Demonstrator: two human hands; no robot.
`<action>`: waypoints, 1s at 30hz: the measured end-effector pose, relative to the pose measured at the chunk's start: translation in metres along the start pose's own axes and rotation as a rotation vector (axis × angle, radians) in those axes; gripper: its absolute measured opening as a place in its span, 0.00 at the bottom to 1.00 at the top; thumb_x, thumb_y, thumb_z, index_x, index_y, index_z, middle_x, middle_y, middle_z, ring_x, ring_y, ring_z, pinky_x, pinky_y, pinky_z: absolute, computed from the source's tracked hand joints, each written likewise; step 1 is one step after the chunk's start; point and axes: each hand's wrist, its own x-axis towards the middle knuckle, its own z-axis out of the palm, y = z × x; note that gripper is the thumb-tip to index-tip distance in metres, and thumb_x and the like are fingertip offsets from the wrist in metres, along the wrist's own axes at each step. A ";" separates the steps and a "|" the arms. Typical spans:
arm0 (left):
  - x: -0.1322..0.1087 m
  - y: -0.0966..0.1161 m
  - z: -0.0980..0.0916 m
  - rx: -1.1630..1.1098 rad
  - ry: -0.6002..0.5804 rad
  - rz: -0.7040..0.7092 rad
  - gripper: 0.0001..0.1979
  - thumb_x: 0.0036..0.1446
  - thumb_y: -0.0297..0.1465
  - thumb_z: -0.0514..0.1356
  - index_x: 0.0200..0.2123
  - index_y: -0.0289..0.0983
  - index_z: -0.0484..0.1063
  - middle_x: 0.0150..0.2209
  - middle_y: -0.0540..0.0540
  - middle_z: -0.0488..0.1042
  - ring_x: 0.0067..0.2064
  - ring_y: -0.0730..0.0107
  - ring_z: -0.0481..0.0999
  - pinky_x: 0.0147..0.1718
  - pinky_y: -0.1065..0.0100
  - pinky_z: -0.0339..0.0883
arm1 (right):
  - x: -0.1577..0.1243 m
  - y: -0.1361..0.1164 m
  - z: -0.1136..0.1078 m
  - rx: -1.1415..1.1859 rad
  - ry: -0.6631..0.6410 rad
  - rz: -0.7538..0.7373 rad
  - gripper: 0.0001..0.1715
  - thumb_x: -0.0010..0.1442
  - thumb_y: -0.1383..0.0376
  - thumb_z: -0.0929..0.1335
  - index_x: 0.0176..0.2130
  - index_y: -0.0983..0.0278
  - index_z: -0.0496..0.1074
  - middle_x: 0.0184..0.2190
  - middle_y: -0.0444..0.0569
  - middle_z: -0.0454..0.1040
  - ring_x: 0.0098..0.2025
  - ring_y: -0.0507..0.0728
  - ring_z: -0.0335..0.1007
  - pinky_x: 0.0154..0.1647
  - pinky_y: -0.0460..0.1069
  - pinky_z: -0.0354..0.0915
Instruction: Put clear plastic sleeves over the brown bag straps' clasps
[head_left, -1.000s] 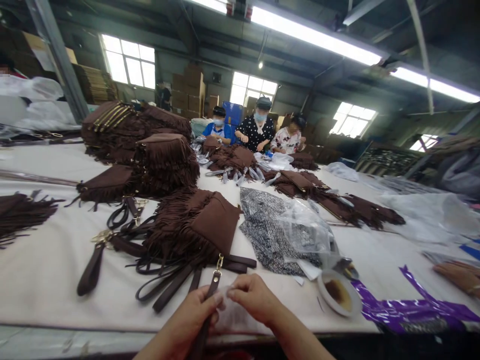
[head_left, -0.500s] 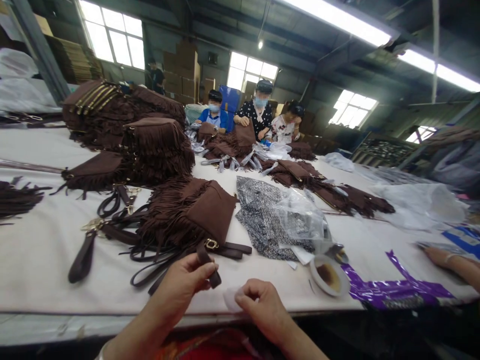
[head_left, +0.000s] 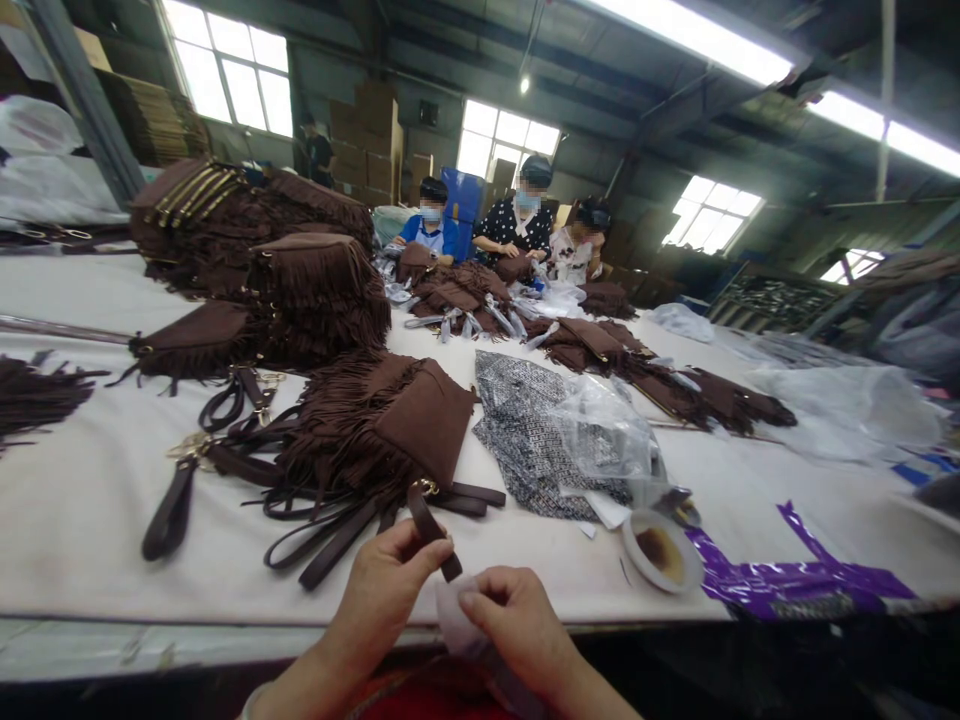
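Observation:
Near the table's front edge, my left hand (head_left: 399, 580) is closed on a dark brown wrist strap (head_left: 424, 517), its loop end pointing at my right hand. The strap hangs off a gold ring on a brown fringed bag (head_left: 424, 420) that lies just beyond. My right hand (head_left: 521, 618) pinches a thin whitish translucent sleeve (head_left: 456, 615), which looks like a small plastic bag, against the strap's end. Left of the fringed bag lie several loose brown straps (head_left: 171, 508) with gold clasps.
A black-and-white woven cloth (head_left: 517, 440) with clear plastic lies ahead. To its right are a white bowl (head_left: 686, 582) with brown residue and a purple plastic wrapper (head_left: 810, 580). Stacked fringed bags (head_left: 315, 290) rise at the left. Several people sit across the table.
My hands have come together, bringing the translucent sleeve to the strap's end. Another person's hand at the right edge has gone. Across the table, a person has lowered a brown bag.

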 end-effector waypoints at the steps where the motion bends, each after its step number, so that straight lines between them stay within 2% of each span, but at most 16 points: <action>1: 0.000 0.002 0.000 -0.012 0.008 0.000 0.12 0.48 0.39 0.65 0.31 0.37 0.76 0.29 0.49 0.77 0.34 0.65 0.73 0.36 0.70 0.65 | 0.000 0.001 0.000 0.004 0.001 0.005 0.12 0.51 0.64 0.68 0.27 0.70 0.78 0.22 0.48 0.74 0.25 0.52 0.65 0.26 0.45 0.57; 5: 0.000 0.004 0.002 -0.047 -0.012 -0.004 0.12 0.47 0.39 0.66 0.30 0.37 0.77 0.28 0.49 0.76 0.33 0.66 0.72 0.35 0.70 0.65 | 0.001 -0.001 0.002 0.029 0.006 0.026 0.12 0.51 0.63 0.69 0.26 0.71 0.77 0.20 0.47 0.73 0.24 0.52 0.64 0.25 0.45 0.57; 9: 0.001 -0.003 0.003 -0.051 -0.037 -0.007 0.12 0.47 0.39 0.66 0.30 0.37 0.77 0.28 0.49 0.77 0.34 0.65 0.72 0.35 0.70 0.65 | 0.000 -0.003 0.003 0.051 -0.004 0.040 0.12 0.50 0.64 0.69 0.26 0.71 0.78 0.20 0.47 0.73 0.24 0.52 0.64 0.26 0.46 0.57; 18: 0.002 -0.011 0.004 -0.075 -0.051 -0.025 0.12 0.46 0.38 0.67 0.31 0.36 0.77 0.29 0.48 0.77 0.34 0.65 0.73 0.35 0.69 0.65 | 0.002 0.010 0.006 0.163 -0.017 0.092 0.13 0.50 0.61 0.70 0.26 0.70 0.76 0.18 0.45 0.69 0.22 0.50 0.59 0.24 0.45 0.53; 25: 0.003 -0.014 0.002 -0.104 -0.038 -0.049 0.13 0.45 0.39 0.67 0.31 0.36 0.77 0.29 0.48 0.77 0.34 0.64 0.73 0.35 0.69 0.66 | 0.000 0.010 0.006 0.223 -0.048 0.122 0.19 0.49 0.55 0.72 0.26 0.71 0.74 0.18 0.44 0.66 0.21 0.49 0.56 0.23 0.45 0.49; 30: 0.002 -0.009 0.004 -0.112 -0.058 -0.059 0.13 0.44 0.39 0.67 0.30 0.35 0.76 0.28 0.48 0.76 0.32 0.65 0.72 0.33 0.69 0.66 | -0.003 0.009 0.006 0.243 -0.075 0.106 0.25 0.50 0.49 0.71 0.23 0.70 0.70 0.16 0.42 0.62 0.20 0.48 0.53 0.22 0.45 0.46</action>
